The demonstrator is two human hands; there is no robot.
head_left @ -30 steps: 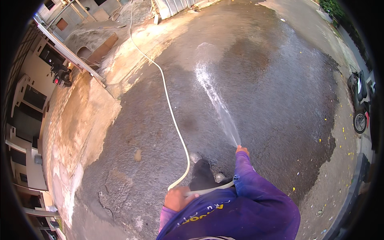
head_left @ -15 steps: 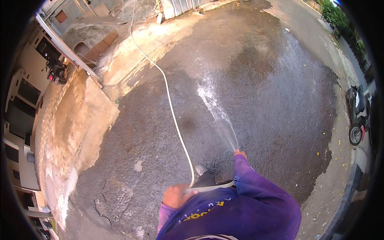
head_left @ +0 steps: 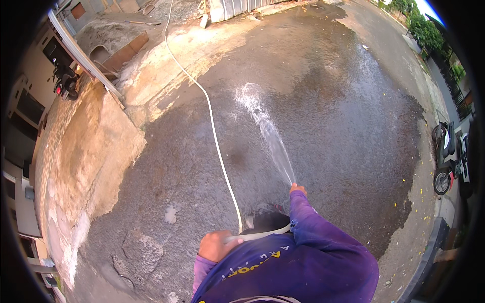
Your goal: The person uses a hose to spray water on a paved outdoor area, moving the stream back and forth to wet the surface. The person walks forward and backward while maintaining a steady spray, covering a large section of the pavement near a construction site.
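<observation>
My left hand (head_left: 216, 245) is closed around a pale hose (head_left: 262, 235) at waist height. From there the hose crosses in front of my body toward my right sleeve. My right hand (head_left: 298, 189), stretched out ahead, is closed at the hose's outlet; the hose end itself is hidden by the fingers. A white stream of water (head_left: 275, 144) fans out from that hand and splashes on dark, wet pavement (head_left: 343, 166) ahead and slightly left. The rest of the hose runs along the ground away from me to the far upper left.
Dry, light concrete (head_left: 108, 146) borders the wet surface on the left. A parked motorcycle (head_left: 65, 83) stands at the far left, another motorcycle (head_left: 443, 171) at the right edge. A corrugated metal fence (head_left: 230, 9) and a sand heap (head_left: 103, 35) lie at the back.
The water stream now reaches a bit farther and lands more to the left. My right hand has shifted slightly left and forward; both hands keep their hold on the hose.
</observation>
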